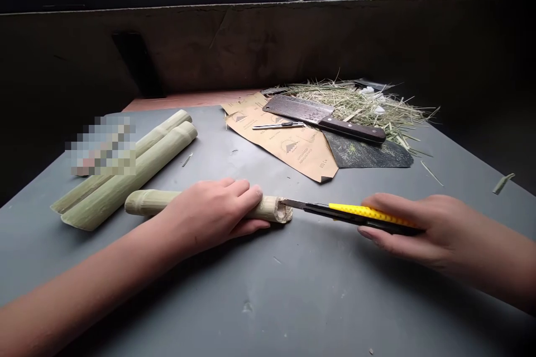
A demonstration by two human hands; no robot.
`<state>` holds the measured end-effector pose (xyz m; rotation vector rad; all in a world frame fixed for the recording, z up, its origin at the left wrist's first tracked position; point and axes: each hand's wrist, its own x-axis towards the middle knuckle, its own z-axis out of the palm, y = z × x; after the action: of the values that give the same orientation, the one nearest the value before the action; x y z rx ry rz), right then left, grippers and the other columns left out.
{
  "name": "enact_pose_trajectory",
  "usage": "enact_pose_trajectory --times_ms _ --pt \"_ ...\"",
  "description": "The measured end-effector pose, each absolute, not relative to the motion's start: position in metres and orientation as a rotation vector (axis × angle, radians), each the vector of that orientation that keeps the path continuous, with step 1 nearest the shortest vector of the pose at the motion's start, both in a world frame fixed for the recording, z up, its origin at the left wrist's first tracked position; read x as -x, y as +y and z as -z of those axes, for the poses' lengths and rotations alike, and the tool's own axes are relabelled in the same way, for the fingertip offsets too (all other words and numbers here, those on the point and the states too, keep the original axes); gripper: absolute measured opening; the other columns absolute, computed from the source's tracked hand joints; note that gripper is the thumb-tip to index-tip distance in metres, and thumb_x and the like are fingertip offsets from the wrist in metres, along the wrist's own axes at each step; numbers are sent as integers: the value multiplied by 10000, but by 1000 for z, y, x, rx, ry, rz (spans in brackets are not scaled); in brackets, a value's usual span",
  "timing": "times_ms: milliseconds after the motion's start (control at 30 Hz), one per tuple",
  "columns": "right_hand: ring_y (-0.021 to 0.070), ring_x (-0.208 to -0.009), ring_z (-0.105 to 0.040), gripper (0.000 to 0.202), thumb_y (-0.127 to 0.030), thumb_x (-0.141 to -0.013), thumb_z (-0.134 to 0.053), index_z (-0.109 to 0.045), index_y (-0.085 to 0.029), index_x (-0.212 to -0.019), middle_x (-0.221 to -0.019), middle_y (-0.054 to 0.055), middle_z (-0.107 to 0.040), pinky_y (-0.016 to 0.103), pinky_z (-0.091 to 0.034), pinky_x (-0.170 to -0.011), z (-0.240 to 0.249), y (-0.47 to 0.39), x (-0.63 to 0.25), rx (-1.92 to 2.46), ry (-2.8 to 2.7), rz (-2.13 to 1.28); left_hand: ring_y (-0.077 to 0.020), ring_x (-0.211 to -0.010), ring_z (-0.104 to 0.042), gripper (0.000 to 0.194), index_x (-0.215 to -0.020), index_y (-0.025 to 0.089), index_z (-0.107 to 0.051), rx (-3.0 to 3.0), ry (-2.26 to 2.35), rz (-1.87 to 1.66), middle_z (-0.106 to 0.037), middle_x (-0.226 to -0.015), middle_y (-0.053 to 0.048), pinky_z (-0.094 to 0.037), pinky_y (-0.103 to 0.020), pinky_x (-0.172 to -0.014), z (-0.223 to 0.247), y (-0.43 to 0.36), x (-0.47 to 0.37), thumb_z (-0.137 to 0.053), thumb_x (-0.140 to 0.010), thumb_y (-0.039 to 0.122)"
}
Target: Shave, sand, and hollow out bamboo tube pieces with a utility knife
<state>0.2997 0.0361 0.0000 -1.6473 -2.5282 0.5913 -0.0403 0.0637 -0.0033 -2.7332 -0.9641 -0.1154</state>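
Observation:
A short bamboo tube (153, 202) lies across the grey table, its open, rough end facing right. My left hand (221, 209) is closed over the tube's middle and presses it to the tabletop. In my right hand (414, 228) is a yellow and black utility knife (352, 211). Its blade points left, and the tip touches the rim at the tube's open end. The fingers of my right hand wrap round the handle and partly hide it.
Two longer bamboo pieces (138, 173) lie at the left beside a blurred patch. Behind the hands, a cleaver (305, 110) and a slim cutter (278, 125) rest on brown sandpaper (288, 148). Bamboo shavings (355, 101) are heaped behind, near the wall.

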Motion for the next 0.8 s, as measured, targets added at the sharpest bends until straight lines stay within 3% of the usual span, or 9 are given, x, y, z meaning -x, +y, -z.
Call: enact_pose_trajectory --times_ms 167,367,567,800 --pt "119 -409 -341 412 -644 -880 -507 -620 -258 -791 -489 -46 -421 255 -225 -407 -4 44 -292 1668 -2477 -736 -154 -580 -554 430 -852 202 -535 2706 -926 131 -585 -730 8 -299 -309 -480 5 65 39 -345 -1023 547" --pt "133 -440 -407 460 -665 -897 -486 -627 -247 -765 -549 -17 -479 258 -290 -388 -6 38 -291 1764 -2383 -983 -163 -612 -559 441 -906 182 -578 2685 -921 137 -600 -753 -5 -322 -307 -516 4 60 40 -345 -1028 536" --pt "136 -453 -415 459 -655 -902 -474 -600 -245 -737 -548 -19 -463 261 -310 -402 -8 36 -283 1797 -2343 -908 -163 -636 -567 435 -919 181 -576 2684 -924 112 -608 -770 -5 -333 -304 -525 4 61 39 -330 -1036 520" --pt "134 -485 -397 438 -656 -879 -513 -593 -242 -759 -595 -15 -495 259 -290 -407 -11 36 -288 1836 -2262 -1229 -160 -607 -566 453 -911 182 -583 2684 -923 188 -604 -744 1 -325 -302 -505 5 62 39 -356 -1021 558"
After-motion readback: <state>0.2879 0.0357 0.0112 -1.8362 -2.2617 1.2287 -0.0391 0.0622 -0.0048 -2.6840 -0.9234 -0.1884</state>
